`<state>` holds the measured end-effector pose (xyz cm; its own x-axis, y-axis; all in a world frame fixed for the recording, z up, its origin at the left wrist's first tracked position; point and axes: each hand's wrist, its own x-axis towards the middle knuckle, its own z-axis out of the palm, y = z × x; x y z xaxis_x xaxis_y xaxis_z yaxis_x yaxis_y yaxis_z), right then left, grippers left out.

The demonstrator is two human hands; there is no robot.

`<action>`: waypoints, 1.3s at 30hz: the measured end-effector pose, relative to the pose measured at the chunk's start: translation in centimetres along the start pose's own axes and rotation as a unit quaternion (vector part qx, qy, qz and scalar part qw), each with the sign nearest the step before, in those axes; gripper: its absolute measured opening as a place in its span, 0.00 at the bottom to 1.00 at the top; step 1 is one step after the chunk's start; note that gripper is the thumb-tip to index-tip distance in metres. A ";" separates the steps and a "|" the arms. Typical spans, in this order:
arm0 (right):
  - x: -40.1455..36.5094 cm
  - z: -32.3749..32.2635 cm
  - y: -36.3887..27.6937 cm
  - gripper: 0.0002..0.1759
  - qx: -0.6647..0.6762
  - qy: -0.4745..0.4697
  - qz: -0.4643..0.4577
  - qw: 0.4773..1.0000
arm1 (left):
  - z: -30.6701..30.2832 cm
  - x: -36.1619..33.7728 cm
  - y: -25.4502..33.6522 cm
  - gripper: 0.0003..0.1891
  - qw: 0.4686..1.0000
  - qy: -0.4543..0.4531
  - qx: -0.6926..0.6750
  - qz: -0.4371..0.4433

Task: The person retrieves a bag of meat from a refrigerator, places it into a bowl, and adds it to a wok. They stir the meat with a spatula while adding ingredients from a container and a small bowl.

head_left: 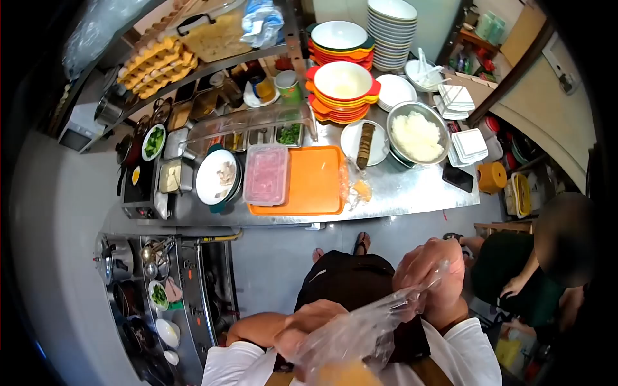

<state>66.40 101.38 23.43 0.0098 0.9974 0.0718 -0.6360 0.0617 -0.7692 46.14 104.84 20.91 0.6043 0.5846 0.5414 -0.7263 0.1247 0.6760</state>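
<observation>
A clear plastic bag point(380, 334) is stretched between my hands in front of my chest, with something yellow-orange point(347, 373) in its lower part, blurred and cut off by the bottom edge. My left hand point(310, 325) is closed on one side of the bag. Higher and to the right, my right hand point(432, 273) grips the bag's other end in a fist. On the counter ahead lie an orange tray point(315, 180) bearing a lidded plastic box point(266, 175), and a crumpled clear wrapper point(359, 192) with an orange-yellow piece. A dark brown roll point(365, 145) rests on a white plate point(349, 134).
The steel counter point(412, 193) also holds a bowl of white shredded food point(418, 133), stacked red-rimmed bowls point(341, 83) and a phone point(458, 177). A stove point(187, 283) stands to the left. At right a person point(515, 270) sits close by. Egg trays point(158, 67) fill a shelf.
</observation>
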 end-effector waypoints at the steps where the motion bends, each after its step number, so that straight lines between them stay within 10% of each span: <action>1: -0.3 -0.4 -0.2 0.13 0.000 0.005 -0.006 1.000 | -0.8 -1.0 -1.0 0.16 0.999 -0.024 0.041 -0.001; 3: -1.0 -1.4 -0.5 0.13 0.005 0.030 -0.009 1.000 | -1.1 -2.7 -2.1 0.14 0.996 -0.047 0.079 -0.005; 5: -1.3 -1.9 -0.8 0.12 0.011 0.040 -0.010 0.999 | -0.5 -3.5 -2.7 0.15 0.968 0.005 0.014 -0.250; 7: -1.8 -2.7 -1.1 0.12 0.039 0.106 -0.025 0.993 | -0.4 -2.4 -4.7 0.18 0.983 -0.039 -0.088 -0.157; 8: -1.9 -3.4 -1.4 0.12 0.034 0.108 -0.029 0.993 | 0.5 -1.6 -4.8 0.20 0.879 0.147 -0.333 -0.308; 9: -1.9 -4.1 -1.8 0.12 -0.002 0.150 -0.046 0.988 | 1.0 -1.0 -5.0 0.22 0.662 0.313 -0.532 -0.425; 10: -1.8 -4.7 -2.2 0.11 -0.037 0.191 -0.063 0.979 | -0.3 -1.9 -6.3 0.27 0.833 0.204 -0.304 -0.415; 11: -1.7 -5.2 -2.7 0.11 -0.040 0.194 -0.070 0.978 | -0.6 0.2 -6.5 0.29 0.646 0.222 -0.558 -0.471; 15: -1.7 -7.3 -3.6 0.10 -0.189 0.207 -0.064 0.958 | -3.1 0.7 -10.7 0.36 0.908 0.103 -0.173 -0.369; 27: -2.8 -16.9 6.0 0.12 -0.612 0.038 -0.033 0.789 | -8.4 0.9 -26.5 0.16 0.799 0.414 -0.152 -0.409; 39: 3.5 -30.8 20.2 0.04 -0.498 0.398 -0.028 0.770 | -19.5 -0.2 -40.3 0.16 0.777 0.368 -0.020 -0.510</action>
<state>77.38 107.24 -11.38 0.7376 0.6751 0.0153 0.2857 -0.2915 -0.9129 68.93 115.32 -16.15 0.5311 0.4643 -0.7087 -0.0112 0.8403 0.5421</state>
